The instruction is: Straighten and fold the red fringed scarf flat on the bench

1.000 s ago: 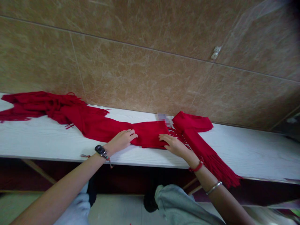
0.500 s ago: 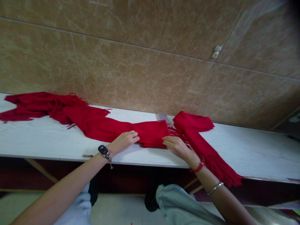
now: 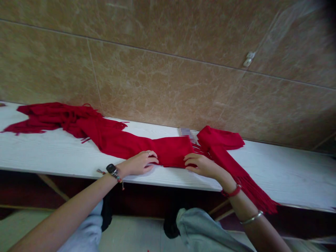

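A long red scarf (image 3: 128,141) runs along a white shelf, with its middle stretch flat and a folded end lying by my hands. My left hand (image 3: 140,163) rests at the scarf's front edge, fingers apart, the thumb near the shelf surface. At the folded end's front right corner, my right hand (image 3: 201,164) touches the cloth with slightly curled, separated fingers. Just right of it lies a second red piece, a fringed scarf (image 3: 224,159), bent over itself with its tassels hanging past the shelf's front edge. Some fringe shows between the two pieces.
The narrow white shelf (image 3: 283,171) stands against a brown marbled tile wall (image 3: 157,84). Bunched red fabric (image 3: 57,117) lies at its left. A small blurred patch (image 3: 187,133) sits behind the folded end. Below are dark space and my legs.
Both hands have loosened from a pinch on the cloth to spread fingers, and moved slightly toward the front edge. The folded end's front edges now lie more evenly together. The view has shifted a little.
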Demonstrator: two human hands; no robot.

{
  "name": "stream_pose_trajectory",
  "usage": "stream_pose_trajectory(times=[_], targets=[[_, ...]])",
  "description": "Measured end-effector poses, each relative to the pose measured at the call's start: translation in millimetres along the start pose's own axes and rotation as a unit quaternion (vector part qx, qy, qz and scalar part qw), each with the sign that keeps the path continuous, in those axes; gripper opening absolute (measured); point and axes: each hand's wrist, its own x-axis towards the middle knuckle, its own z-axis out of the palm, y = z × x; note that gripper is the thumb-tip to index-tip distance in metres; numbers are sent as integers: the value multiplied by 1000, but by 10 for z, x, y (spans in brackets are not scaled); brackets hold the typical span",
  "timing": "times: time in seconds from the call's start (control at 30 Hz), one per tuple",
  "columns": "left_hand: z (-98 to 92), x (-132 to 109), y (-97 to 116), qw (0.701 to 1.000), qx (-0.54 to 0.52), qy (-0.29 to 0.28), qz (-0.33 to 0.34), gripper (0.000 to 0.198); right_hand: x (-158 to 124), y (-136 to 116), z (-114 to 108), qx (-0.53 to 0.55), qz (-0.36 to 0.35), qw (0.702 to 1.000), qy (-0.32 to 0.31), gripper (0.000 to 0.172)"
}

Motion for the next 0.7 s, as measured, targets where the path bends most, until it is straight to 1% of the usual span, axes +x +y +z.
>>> stream_pose_trajectory(times=[0.07,0.1,0.2,0.27,0.33,0.4,0.5,0.6,0.7], targets=[[-15,-30,0,1000,-25,-2,-11,24,83,-63,-87,7,15,1000,-5,17],[-17,-50,-3,999,-29,2,-26,25,144,-91,-127,10,28,1000,8,18],[3,-129,-22,994,-2,20,-111,31,438,-137,-192,8,72,996,56,20],[32,-197,-40,985,24,15,-172,36,730,-131,-164,-12,101,993,57,22],[62,-266,-52,977,38,-4,-210,41,1075,-98,-78,-43,133,990,26,25],[85,-322,-52,975,39,-24,-219,46,1425,-48,47,-64,167,983,-46,29],[101,-362,-30,974,40,-29,-220,48,1854,33,241,-64,164,979,-101,29],[110,-363,-6,972,46,-9,-231,47,2097,111,372,-56,158,975,-149,26],[124,-357,7,967,49,8,-252,46,2192,185,420,-49,167,970,-168,28]])
